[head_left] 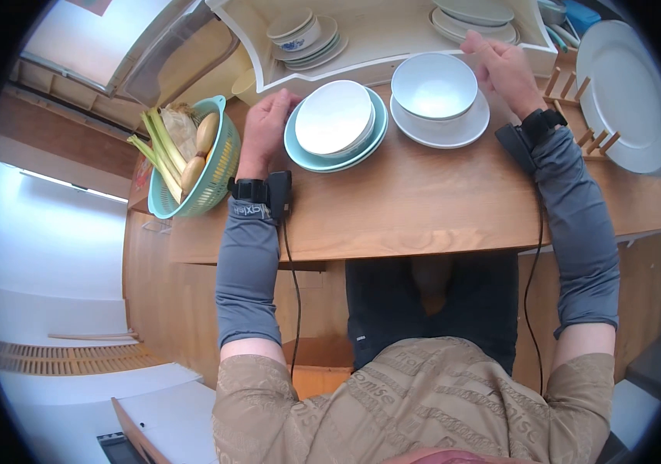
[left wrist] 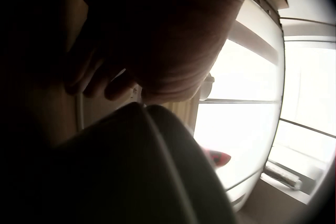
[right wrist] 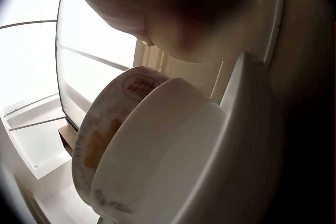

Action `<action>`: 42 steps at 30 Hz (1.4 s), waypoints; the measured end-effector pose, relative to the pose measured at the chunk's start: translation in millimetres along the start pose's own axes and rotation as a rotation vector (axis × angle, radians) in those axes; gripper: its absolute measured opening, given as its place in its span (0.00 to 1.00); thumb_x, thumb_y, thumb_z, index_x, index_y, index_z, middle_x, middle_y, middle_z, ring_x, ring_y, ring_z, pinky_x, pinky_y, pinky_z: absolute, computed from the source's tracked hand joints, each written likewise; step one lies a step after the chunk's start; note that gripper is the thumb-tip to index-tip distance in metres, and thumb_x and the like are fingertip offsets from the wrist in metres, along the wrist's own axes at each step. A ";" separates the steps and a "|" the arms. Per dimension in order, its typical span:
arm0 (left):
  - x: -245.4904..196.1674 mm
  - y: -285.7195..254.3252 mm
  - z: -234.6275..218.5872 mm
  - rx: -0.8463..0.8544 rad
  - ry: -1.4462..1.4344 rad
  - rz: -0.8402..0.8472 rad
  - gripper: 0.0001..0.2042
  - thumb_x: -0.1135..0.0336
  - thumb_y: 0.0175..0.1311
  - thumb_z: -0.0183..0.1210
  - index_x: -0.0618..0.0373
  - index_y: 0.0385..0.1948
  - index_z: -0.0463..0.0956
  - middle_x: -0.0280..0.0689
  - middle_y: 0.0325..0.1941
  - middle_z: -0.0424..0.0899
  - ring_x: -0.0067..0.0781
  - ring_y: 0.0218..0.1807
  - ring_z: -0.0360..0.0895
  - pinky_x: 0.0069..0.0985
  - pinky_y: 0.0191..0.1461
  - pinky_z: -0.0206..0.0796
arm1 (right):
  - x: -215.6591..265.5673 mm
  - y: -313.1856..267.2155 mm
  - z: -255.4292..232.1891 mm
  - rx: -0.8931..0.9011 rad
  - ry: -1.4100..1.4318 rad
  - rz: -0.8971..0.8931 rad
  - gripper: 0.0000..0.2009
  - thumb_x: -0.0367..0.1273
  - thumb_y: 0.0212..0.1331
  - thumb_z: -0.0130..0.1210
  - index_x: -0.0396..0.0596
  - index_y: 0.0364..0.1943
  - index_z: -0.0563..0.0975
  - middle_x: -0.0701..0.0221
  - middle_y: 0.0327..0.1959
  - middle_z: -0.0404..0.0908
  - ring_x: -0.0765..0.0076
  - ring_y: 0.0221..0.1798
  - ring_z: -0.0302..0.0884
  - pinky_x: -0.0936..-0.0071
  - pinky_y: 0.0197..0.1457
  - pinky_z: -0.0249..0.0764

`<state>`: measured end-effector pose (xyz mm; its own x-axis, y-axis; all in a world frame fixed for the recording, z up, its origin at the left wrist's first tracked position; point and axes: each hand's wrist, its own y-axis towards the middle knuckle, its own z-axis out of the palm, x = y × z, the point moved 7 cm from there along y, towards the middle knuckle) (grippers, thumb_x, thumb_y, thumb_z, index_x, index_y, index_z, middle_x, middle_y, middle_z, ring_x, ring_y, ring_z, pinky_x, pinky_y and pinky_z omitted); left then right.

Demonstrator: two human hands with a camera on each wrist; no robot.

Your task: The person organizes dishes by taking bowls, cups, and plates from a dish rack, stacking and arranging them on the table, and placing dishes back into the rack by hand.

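Two stacks of dishes stand side by side in front of me. On the left, a white bowl (head_left: 336,117) sits in larger pale green dishes (head_left: 381,133). My left hand (head_left: 265,127) is beside that stack, its loosely curled fingers near the rims. In the left wrist view, the fingers (left wrist: 119,85) hang over the far side of the dark dish edges. A pale blue-white bowl (head_left: 434,85) rests on a white plate (head_left: 454,131) to the right. My right hand (head_left: 500,73) is just right of this bowl, holding nothing visible. Patterned bowl sides (right wrist: 107,129) show in the right wrist view.
A white shelf unit (head_left: 377,69) along the back holds blue-patterned bowls (head_left: 294,32) and stacked plates (head_left: 476,19). Left of my left arm, a green basket (head_left: 218,166) contains vegetables. A wooden dish rack (head_left: 566,97) with a large white plate (head_left: 628,93) stands at the right.
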<state>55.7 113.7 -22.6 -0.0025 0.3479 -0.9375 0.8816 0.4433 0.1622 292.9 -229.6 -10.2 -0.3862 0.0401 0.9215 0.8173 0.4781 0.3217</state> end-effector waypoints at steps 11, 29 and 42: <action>-54.6 -20.1 18.5 0.000 0.083 0.165 0.12 0.65 0.67 0.66 0.66 0.43 0.83 0.32 0.38 0.86 0.20 0.40 0.79 0.19 0.45 0.70 | -14.7 5.0 -5.4 -0.022 -0.076 -0.007 0.22 0.49 0.72 0.54 0.42 0.45 0.85 0.77 0.20 0.75 0.84 0.22 0.69 0.82 0.25 0.65; -77.1 -14.7 27.3 -0.063 0.562 0.265 0.13 0.63 0.55 0.71 0.62 0.37 0.87 0.38 0.26 0.85 0.28 0.28 0.79 0.26 0.35 0.72 | -36.9 9.6 -13.0 -0.042 -0.072 0.042 0.19 0.45 0.71 0.55 0.41 0.43 0.86 0.73 0.21 0.81 0.80 0.21 0.74 0.77 0.25 0.72; -115.4 -1.8 26.0 -0.151 0.215 0.282 0.10 0.66 0.67 0.67 0.67 0.39 0.86 0.31 0.31 0.86 0.15 0.32 0.78 0.15 0.35 0.69 | -56.4 17.5 -9.4 0.018 0.022 0.050 0.19 0.44 0.70 0.54 0.40 0.39 0.86 0.69 0.23 0.84 0.78 0.19 0.76 0.76 0.27 0.74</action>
<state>66.7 51.3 77.2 0.1172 0.6321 -0.7659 0.7820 0.4166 0.4635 333.0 -231.8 -54.4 -0.3353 0.0457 0.9410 0.8277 0.4914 0.2711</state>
